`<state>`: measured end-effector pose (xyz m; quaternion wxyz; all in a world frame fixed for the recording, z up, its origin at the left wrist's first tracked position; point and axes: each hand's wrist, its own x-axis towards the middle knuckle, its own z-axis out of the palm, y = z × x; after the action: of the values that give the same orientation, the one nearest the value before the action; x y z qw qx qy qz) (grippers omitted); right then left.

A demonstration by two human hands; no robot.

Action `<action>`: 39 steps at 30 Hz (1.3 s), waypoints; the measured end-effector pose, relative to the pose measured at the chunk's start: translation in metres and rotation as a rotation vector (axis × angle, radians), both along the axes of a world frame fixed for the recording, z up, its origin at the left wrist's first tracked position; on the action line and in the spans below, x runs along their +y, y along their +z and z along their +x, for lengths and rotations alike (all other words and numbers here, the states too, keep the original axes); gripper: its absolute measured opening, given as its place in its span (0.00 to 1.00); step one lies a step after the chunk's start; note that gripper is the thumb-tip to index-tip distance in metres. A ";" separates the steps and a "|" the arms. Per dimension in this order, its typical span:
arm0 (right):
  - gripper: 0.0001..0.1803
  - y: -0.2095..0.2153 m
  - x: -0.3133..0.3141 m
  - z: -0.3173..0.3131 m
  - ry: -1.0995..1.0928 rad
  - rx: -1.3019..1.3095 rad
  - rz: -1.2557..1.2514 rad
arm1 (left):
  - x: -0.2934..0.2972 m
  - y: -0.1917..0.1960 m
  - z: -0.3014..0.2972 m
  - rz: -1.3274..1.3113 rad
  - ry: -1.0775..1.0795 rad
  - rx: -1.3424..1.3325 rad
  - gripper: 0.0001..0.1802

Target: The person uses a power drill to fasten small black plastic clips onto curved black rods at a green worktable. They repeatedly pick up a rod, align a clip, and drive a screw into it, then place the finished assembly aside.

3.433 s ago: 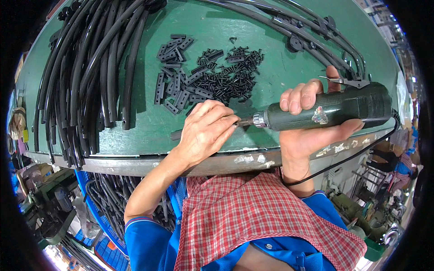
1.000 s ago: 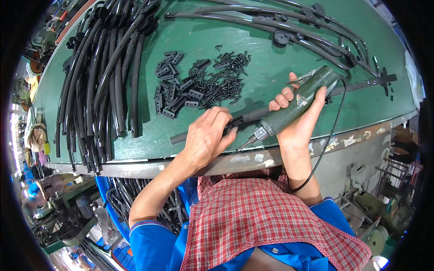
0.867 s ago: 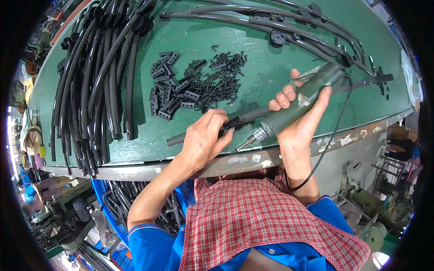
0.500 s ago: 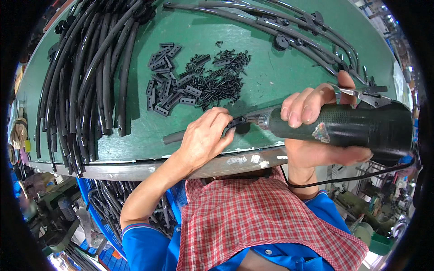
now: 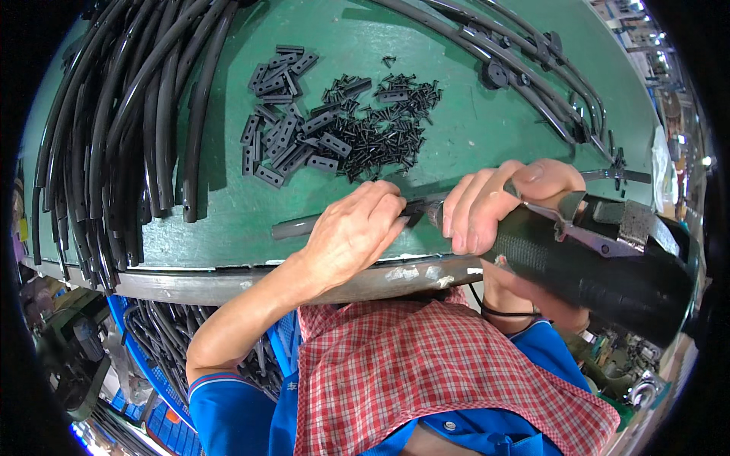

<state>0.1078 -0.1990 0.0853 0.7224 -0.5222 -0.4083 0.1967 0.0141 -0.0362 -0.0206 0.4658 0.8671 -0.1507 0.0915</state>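
Note:
My left hand point(image 5: 353, 232) is closed over a dark curved tube point(image 5: 295, 227) lying near the bench's front edge, its plain end showing to the left of the hand. A black power screwdriver point(image 5: 601, 285) with a thick body is gripped in my right hand point(image 5: 490, 205). Its nose points left and meets the tube just right of my left fingers; my fingers hide the tip itself. Beyond my hands lie a pile of small grey-black blocks with holes point(image 5: 283, 140) and a heap of black screws point(image 5: 384, 140).
At the left, a thick bundle of black curved tubes point(image 5: 152, 114) overhangs the green bench point(image 5: 243, 201). More tubes with round fittings point(image 5: 496, 74) lie at the far right. Below the bench edge point(image 5: 190, 286), a blue crate point(image 5: 163, 372) holds further tubes.
The screwdriver's rear end has swung down toward me, and my right hand has shifted slightly left over its nose. My left hand stays on the tube. The whole view has shifted a little.

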 end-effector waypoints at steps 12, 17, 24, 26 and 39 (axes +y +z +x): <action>0.59 -0.042 0.015 0.013 -0.447 0.198 0.432 | 0.000 0.006 0.004 0.017 0.000 -0.015 0.15; 0.63 -0.046 0.030 0.011 -0.573 0.125 0.057 | -0.001 0.009 0.003 -0.054 0.116 -0.059 0.14; 0.59 -0.024 0.012 0.011 -0.379 0.179 0.461 | -0.001 0.010 0.003 -0.229 0.287 0.101 0.14; 0.57 -0.027 0.012 0.011 -0.391 0.147 0.430 | -0.001 0.009 0.003 -0.225 0.286 0.129 0.15; 0.55 -0.024 0.016 0.006 -0.334 0.205 0.484 | 0.001 0.003 0.005 -0.116 0.224 0.047 0.18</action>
<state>0.1139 -0.1826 0.0609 0.8856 -0.3724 -0.2766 0.0240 0.0193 -0.0350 -0.0171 0.5054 0.8521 -0.0364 0.1310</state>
